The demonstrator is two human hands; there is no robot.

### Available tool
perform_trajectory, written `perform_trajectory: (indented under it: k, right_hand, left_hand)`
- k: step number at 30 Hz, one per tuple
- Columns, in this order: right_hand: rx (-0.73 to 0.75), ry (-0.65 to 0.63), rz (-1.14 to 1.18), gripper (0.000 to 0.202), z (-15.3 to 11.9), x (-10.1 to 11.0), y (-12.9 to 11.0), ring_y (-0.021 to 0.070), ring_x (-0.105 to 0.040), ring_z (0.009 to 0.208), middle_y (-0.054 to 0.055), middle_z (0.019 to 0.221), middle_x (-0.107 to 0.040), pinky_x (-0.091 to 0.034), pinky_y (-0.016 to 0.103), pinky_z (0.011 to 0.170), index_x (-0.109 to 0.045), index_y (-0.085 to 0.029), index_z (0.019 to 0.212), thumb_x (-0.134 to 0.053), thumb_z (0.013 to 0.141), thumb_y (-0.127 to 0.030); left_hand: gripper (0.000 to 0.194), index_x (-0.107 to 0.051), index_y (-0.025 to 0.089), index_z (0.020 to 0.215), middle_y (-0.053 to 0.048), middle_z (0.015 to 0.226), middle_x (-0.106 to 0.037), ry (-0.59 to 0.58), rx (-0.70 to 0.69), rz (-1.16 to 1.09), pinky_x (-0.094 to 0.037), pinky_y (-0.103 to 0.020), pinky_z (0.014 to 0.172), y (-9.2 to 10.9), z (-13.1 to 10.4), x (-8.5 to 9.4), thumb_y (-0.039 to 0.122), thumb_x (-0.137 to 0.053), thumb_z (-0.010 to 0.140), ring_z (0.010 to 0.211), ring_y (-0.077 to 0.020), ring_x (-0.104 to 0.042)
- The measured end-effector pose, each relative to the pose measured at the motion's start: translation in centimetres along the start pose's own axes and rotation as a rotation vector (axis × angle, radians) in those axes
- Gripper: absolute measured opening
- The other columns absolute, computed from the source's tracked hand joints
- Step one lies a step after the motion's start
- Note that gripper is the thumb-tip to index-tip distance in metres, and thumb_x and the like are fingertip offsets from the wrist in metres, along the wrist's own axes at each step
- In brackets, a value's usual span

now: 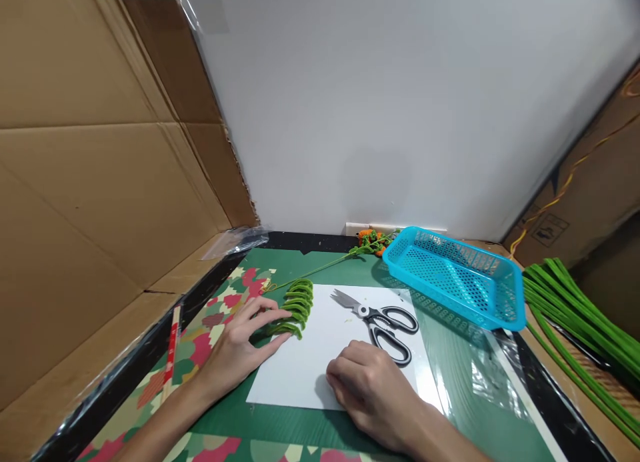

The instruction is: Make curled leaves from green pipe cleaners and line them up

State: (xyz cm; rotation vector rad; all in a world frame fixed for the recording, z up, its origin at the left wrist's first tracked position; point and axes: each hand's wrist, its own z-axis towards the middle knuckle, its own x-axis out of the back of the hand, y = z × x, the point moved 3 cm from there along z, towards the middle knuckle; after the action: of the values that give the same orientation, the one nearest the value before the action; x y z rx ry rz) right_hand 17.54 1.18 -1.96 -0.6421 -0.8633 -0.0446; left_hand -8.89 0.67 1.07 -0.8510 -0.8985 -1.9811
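Several short, curved green pipe-cleaner pieces (300,301) lie in a row at the left part of a white sheet of paper (295,382). My left hand (250,330) is beside them, its thumb and fingers apart and the fingertips touching the lower pieces. Over the paper's front edge, my right hand (373,390) is closed with the fingers curled in; whatever it may hold is hidden. Scissors (364,311) with black-and-grey handles rest on the paper just beyond it, blades pointing left and slightly parted.
A blue perforated basket (450,269) stands at the back right. Beside it lies a bundle of long green pipe cleaners (580,309). An orange-and-green flower stem (330,265) stretches across the back. A red-and-white strip (171,349) lies at left, near a cardboard wall (100,182).
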Motion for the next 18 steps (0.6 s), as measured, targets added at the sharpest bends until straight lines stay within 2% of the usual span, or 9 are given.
perform_trajectory:
  k: [2, 5, 7, 10, 14, 16, 18]
  right_hand:
    - [0.060, 0.085, -0.008, 0.017, 0.0, 0.4, -0.1, 0.0183, -0.063, 0.074, 0.004, 0.079, -0.070, -0.043, 0.029, 0.066, -0.065, -0.021, 0.089, -0.054, 0.100, -0.014]
    - [0.121, 0.326, -0.015, 0.019, 0.0, 2.0, -0.1, 0.0166, -0.058, 0.060, 0.003, 0.068, -0.066, -0.040, 0.031, 0.058, -0.068, -0.019, 0.095, -0.051, 0.102, -0.016]
    - [0.114, 0.496, -0.031, 0.018, -0.1, 3.3, 0.2, 0.0151, -0.054, 0.052, 0.000, 0.062, -0.062, -0.039, 0.030, 0.053, -0.068, -0.019, 0.096, -0.052, 0.102, -0.016]
    - [0.103, 0.684, -0.078, 0.015, -0.5, 5.4, 1.0, 0.0138, -0.051, 0.046, -0.002, 0.058, -0.060, -0.038, 0.029, 0.049, -0.070, -0.020, 0.099, -0.055, 0.100, -0.015]
    - [0.078, 0.774, -0.155, 0.013, -0.8, 7.4, 2.2, 0.0134, -0.054, 0.048, -0.001, 0.060, -0.062, -0.042, 0.029, 0.051, -0.070, -0.018, 0.098, -0.059, 0.099, -0.012]
    - [0.057, 0.787, -0.160, 0.012, -0.9, 7.8, 2.7, 0.0128, -0.055, 0.049, 0.000, 0.062, -0.064, -0.043, 0.028, 0.052, -0.070, -0.017, 0.097, -0.060, 0.099, -0.011]
    - [0.055, 0.791, -0.159, 0.012, -0.9, 7.8, 3.0, 0.0122, -0.054, 0.049, 0.000, 0.064, -0.066, -0.043, 0.027, 0.053, -0.070, -0.017, 0.096, -0.060, 0.098, -0.010]
  left_hand:
    - [0.029, -0.074, 0.027, 0.124, -0.005, 0.111, -0.071, 0.021, -0.033, 0.030, -0.057, -0.033, 0.096, 0.3, -0.2, 0.1, 0.029, -0.071, 0.096, 0.107, -0.0230, -0.070]
    - [0.043, -0.065, 0.030, 0.140, -0.005, 0.111, -0.077, 0.036, -0.177, 0.071, -0.055, -0.037, 0.095, 1.3, -0.6, 0.1, 0.023, -0.070, 0.097, 0.100, -0.0241, -0.074]
    - [0.045, -0.064, 0.033, 0.141, -0.004, 0.101, -0.080, 0.006, -0.317, 0.035, -0.053, -0.036, 0.085, 2.2, -0.6, -0.4, 0.015, -0.064, 0.099, 0.089, -0.0236, -0.074]
    - [0.037, -0.068, 0.029, 0.132, -0.005, 0.093, -0.079, -0.014, -0.460, -0.041, -0.051, -0.038, 0.079, 3.5, 0.6, -1.5, 0.011, -0.051, 0.105, 0.082, -0.0238, -0.072]
    - [0.019, -0.073, 0.024, 0.110, -0.002, 0.074, -0.073, -0.055, -0.685, 0.088, -0.047, -0.035, 0.065, 5.9, 4.5, -3.5, 0.012, -0.061, 0.101, 0.067, -0.0207, -0.065]
    - [0.026, -0.069, 0.021, 0.121, -0.003, 0.078, -0.074, -0.053, -0.790, 0.140, -0.048, -0.036, 0.066, 7.2, 6.4, -4.3, 0.008, -0.057, 0.101, 0.067, -0.0211, -0.065]
    - [0.044, -0.058, 0.018, 0.141, -0.003, 0.077, -0.073, -0.044, -0.843, 0.123, -0.048, -0.034, 0.063, 8.2, 7.6, -5.0, 0.003, -0.050, 0.101, 0.066, -0.0203, -0.063]
